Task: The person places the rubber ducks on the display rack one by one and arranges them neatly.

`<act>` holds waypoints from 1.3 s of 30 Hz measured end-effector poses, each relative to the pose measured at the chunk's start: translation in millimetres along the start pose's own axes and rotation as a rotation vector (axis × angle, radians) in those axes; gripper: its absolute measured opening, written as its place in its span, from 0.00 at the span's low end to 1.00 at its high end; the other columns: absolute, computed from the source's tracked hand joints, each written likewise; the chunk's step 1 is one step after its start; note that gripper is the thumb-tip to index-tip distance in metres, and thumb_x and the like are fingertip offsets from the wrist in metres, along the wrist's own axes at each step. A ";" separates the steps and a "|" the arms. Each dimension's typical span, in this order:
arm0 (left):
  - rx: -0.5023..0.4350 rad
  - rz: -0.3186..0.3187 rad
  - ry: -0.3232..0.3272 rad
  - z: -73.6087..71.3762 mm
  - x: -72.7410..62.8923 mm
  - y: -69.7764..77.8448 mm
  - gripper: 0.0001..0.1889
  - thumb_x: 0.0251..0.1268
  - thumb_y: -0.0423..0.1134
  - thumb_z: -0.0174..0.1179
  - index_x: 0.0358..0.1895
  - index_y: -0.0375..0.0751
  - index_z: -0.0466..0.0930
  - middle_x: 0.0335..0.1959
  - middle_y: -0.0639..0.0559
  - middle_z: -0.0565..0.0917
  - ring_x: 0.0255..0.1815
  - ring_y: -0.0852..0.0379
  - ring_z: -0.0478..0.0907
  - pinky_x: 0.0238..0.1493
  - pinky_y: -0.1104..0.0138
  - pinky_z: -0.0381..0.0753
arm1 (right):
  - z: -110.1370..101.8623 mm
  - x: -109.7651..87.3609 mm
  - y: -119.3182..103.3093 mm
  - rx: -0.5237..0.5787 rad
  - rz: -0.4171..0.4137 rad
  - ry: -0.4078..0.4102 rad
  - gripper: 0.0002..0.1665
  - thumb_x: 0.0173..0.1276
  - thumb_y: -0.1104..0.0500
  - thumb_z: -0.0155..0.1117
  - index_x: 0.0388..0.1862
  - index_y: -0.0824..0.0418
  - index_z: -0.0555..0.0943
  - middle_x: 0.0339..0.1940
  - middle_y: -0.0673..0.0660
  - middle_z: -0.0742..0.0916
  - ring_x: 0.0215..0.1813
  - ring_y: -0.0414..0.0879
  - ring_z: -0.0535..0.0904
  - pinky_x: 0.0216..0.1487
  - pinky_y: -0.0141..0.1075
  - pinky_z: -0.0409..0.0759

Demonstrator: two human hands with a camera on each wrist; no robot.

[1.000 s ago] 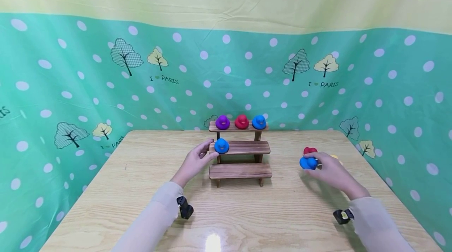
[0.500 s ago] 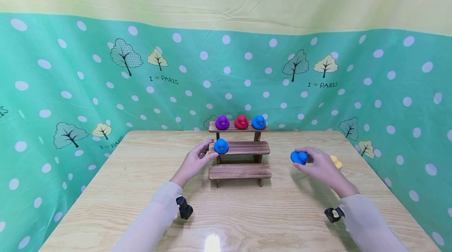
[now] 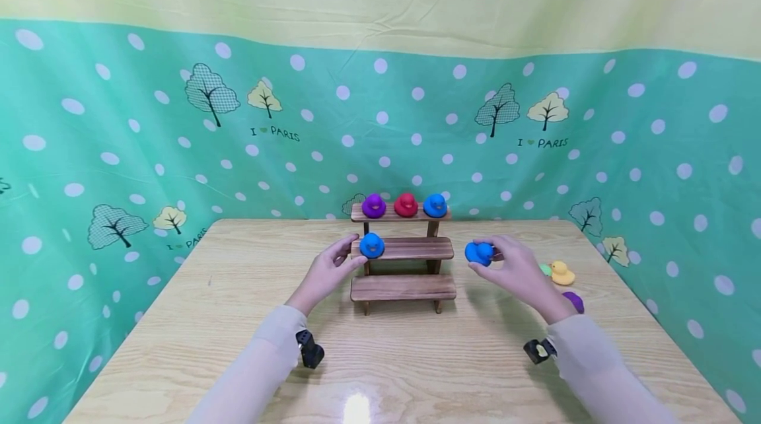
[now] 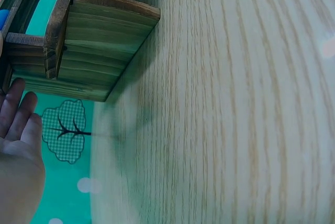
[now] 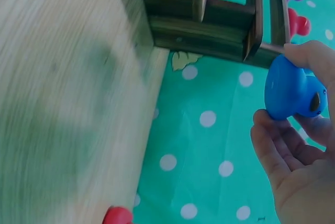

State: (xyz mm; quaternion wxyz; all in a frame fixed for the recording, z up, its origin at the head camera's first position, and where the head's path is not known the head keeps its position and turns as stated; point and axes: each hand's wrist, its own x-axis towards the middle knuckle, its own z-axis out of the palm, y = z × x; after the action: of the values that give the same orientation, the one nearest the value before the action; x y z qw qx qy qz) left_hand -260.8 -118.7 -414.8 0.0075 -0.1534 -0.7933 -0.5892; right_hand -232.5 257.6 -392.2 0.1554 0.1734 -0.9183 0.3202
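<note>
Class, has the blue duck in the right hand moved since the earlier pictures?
Yes: the blue duck in the right hand has moved left in the head view, closer to the wooden stand.
</note>
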 end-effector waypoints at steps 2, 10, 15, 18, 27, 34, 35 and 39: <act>0.006 0.002 0.000 -0.8 -3.3 7.1 0.32 0.70 0.37 0.65 0.72 0.30 0.66 0.70 0.33 0.70 0.71 0.38 0.67 0.73 0.51 0.65 | 3.0 2.9 -4.4 0.012 0.000 -0.001 0.31 0.64 0.51 0.75 0.62 0.64 0.80 0.50 0.61 0.83 0.49 0.56 0.81 0.49 0.53 0.85; 0.002 0.014 0.000 -1.0 -4.6 9.3 0.31 0.70 0.37 0.65 0.72 0.30 0.67 0.70 0.34 0.70 0.71 0.38 0.66 0.72 0.49 0.65 | 16.1 16.4 -20.2 0.036 -0.011 0.017 0.31 0.63 0.49 0.76 0.60 0.63 0.81 0.52 0.60 0.84 0.49 0.54 0.81 0.49 0.52 0.86; -0.003 0.011 0.003 -0.8 -4.0 7.0 0.31 0.70 0.37 0.65 0.72 0.30 0.67 0.70 0.34 0.70 0.71 0.38 0.66 0.72 0.49 0.65 | 25.1 23.1 -34.2 0.058 -0.011 0.018 0.31 0.62 0.50 0.77 0.58 0.65 0.80 0.51 0.60 0.84 0.50 0.54 0.80 0.50 0.50 0.86; -0.002 0.005 0.001 -1.2 -4.0 6.7 0.31 0.70 0.38 0.65 0.72 0.31 0.67 0.70 0.34 0.70 0.71 0.38 0.66 0.73 0.50 0.65 | 32.4 26.5 -42.1 0.080 -0.019 0.020 0.30 0.61 0.51 0.78 0.56 0.66 0.81 0.51 0.59 0.84 0.51 0.55 0.80 0.52 0.49 0.85; 0.003 0.009 -0.003 -1.1 -3.2 7.0 0.31 0.70 0.39 0.65 0.72 0.31 0.67 0.70 0.34 0.71 0.71 0.38 0.67 0.73 0.51 0.65 | 55.9 36.2 -55.8 0.106 -0.036 0.031 0.28 0.62 0.51 0.77 0.56 0.62 0.81 0.49 0.59 0.83 0.52 0.53 0.79 0.53 0.47 0.85; -0.001 0.010 0.004 -1.4 -3.5 8.1 0.31 0.69 0.38 0.65 0.71 0.30 0.67 0.68 0.33 0.72 0.69 0.39 0.69 0.72 0.50 0.66 | 72.6 43.6 -64.0 0.086 -0.058 0.064 0.29 0.62 0.50 0.77 0.57 0.64 0.81 0.47 0.58 0.82 0.48 0.50 0.77 0.48 0.44 0.83; 0.000 0.008 0.004 -1.6 -3.7 8.4 0.31 0.69 0.38 0.65 0.71 0.30 0.67 0.68 0.33 0.72 0.69 0.39 0.69 0.72 0.50 0.66 | 74.3 44.2 -65.7 0.085 -0.062 0.071 0.29 0.62 0.50 0.77 0.56 0.65 0.81 0.46 0.58 0.82 0.46 0.50 0.77 0.47 0.44 0.83; 0.009 0.005 0.004 -1.5 -2.4 6.2 0.31 0.70 0.38 0.65 0.72 0.29 0.67 0.68 0.32 0.72 0.69 0.39 0.69 0.72 0.51 0.66 | 80.0 46.9 -70.7 0.081 -0.064 0.096 0.27 0.61 0.51 0.78 0.53 0.65 0.82 0.44 0.58 0.82 0.44 0.50 0.76 0.44 0.43 0.81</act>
State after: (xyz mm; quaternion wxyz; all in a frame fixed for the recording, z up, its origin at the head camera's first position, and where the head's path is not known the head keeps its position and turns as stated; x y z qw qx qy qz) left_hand -257.2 -119.1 -409.0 0.0113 -0.1540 -0.7955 -0.5860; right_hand -258.7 144.0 -395.5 0.2022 0.1931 -0.8901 0.3600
